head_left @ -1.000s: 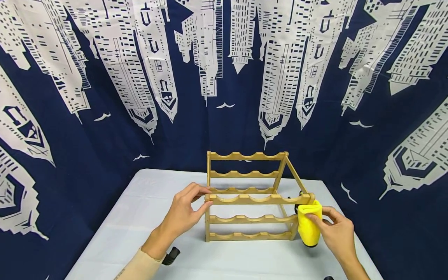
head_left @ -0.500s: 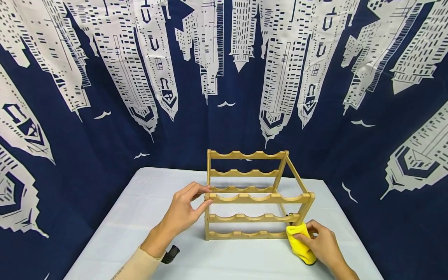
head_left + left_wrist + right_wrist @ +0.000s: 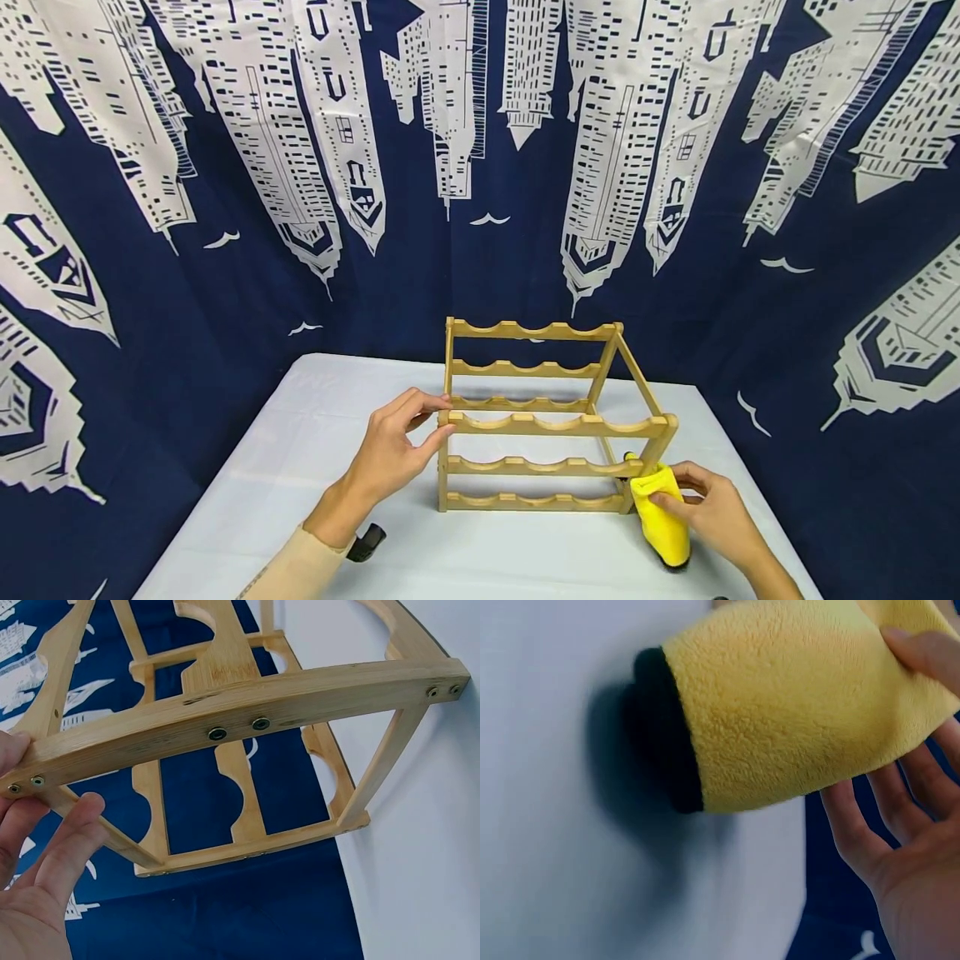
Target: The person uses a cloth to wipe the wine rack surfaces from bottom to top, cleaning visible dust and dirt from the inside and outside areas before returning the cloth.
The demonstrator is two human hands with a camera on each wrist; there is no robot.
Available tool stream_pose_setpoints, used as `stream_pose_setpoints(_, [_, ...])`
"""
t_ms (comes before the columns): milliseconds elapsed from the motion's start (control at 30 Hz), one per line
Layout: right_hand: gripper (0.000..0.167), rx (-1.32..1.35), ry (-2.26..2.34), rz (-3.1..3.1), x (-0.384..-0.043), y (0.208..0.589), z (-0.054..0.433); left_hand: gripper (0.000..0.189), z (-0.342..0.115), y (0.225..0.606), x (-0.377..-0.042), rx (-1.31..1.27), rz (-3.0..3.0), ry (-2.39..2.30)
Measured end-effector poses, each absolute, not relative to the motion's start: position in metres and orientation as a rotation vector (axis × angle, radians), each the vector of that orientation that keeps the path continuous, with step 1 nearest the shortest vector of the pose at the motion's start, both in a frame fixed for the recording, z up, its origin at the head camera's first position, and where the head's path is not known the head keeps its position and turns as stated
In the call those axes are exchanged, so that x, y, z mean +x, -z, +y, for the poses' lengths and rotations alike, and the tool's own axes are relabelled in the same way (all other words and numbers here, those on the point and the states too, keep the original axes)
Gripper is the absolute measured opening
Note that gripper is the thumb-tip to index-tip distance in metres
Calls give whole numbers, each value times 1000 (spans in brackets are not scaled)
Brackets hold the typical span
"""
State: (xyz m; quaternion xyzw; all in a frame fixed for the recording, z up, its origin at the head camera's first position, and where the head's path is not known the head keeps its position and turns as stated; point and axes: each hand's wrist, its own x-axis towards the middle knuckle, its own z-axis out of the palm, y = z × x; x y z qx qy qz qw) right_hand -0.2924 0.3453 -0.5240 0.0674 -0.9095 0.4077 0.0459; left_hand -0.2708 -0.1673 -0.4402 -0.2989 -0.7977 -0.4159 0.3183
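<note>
Behind the table (image 3: pixel 525 550): a navy curtain (image 3: pixel 487 275) printed with white towers, their tips pointing down, and small white birds.
Table: covered in pale, smooth white, reaching back to the curtain; in the right wrist view a dark shadow lies on it beside the cloth (image 3: pixel 662 517).
Rack (image 3: pixel 555 429): light wood, standing on the table in front of both hands, with three scalloped bars across the front and three across the back.
Left hand (image 3: pixel 393 450): at the rack's upper left front corner, thumb in front and fingers behind, pinching the end of the top bar; a beige sleeve (image 3: pixel 296 562) covers the forearm.
Right hand (image 3: pixel 712 508): just beyond the rack's right side, pinching the cloth between thumb and fingers.
Cloth: yellow, fluffy, with a black edge; its upper part is against the lower right front post, and its lower end hangs close to the table, though whether it touches is unclear.
Black piece (image 3: pixel 367 543): beside the left wrist, partly hidden by the sleeve.
Bolts (image 3: pixel 217 733): round and metallic, set in pairs at the middle and both ends of the rack's side bar.
</note>
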Motion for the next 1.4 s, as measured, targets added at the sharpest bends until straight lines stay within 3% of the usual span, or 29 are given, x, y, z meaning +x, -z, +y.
stream_pose_setpoints(367, [36, 327, -1132, -2691, -333, 483, 367, 32, -182, 444, -281, -798, -2116, 1112])
stream_pose_setpoints(600, [33, 768, -1374, -2643, -377, 474, 333, 34, -189, 442, -285, -836, -2122, 1110])
stream_pose_setpoints(800, [37, 869, -1166, -2695, -404, 464, 293, 34, -191, 440, -290, -834, -2148, 1121])
stream_pose_setpoints(967, [33, 1173, -1078, -2619, -426, 462, 266, 35, -192, 441, -292, -844, -2158, 1139])
stream_pose_setpoints(1167, [37, 1201, -903, -2764, -455, 467, 243, 35, -194, 442, -295, -860, -2131, 1112])
stream_pose_setpoints(1400, [35, 1439, -746, -2687, -482, 480, 219, 37, -195, 445, -294, -842, -2122, 1115])
